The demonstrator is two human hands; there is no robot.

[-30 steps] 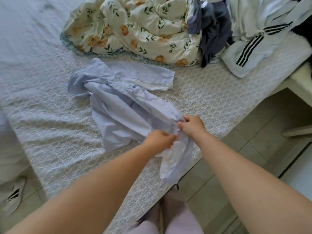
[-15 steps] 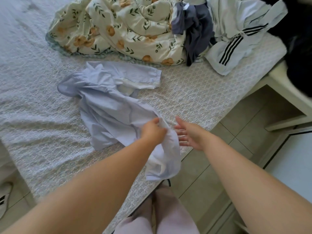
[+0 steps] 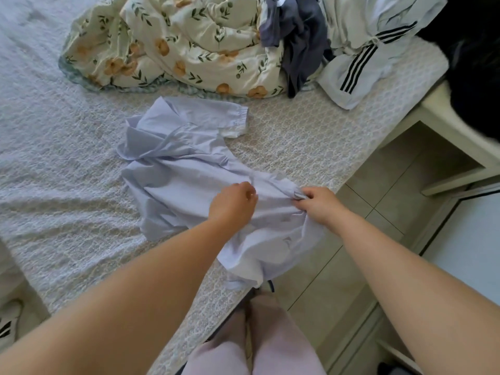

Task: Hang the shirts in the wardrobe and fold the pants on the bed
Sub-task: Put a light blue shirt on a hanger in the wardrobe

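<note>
Nothing here can be read, no words, numbers or brand names; the white garment (image 3: 351,77) on the bed (image 3: 311,136) shows only three black stripes, no lettering

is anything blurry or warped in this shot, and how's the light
Head view: soft daylight, no glare; the black shape top right is smeared by blur; the wide lens bows the edge of the white textured bedspread; the pale lilac cloth garment, left hand and right hand are sharp.
</note>
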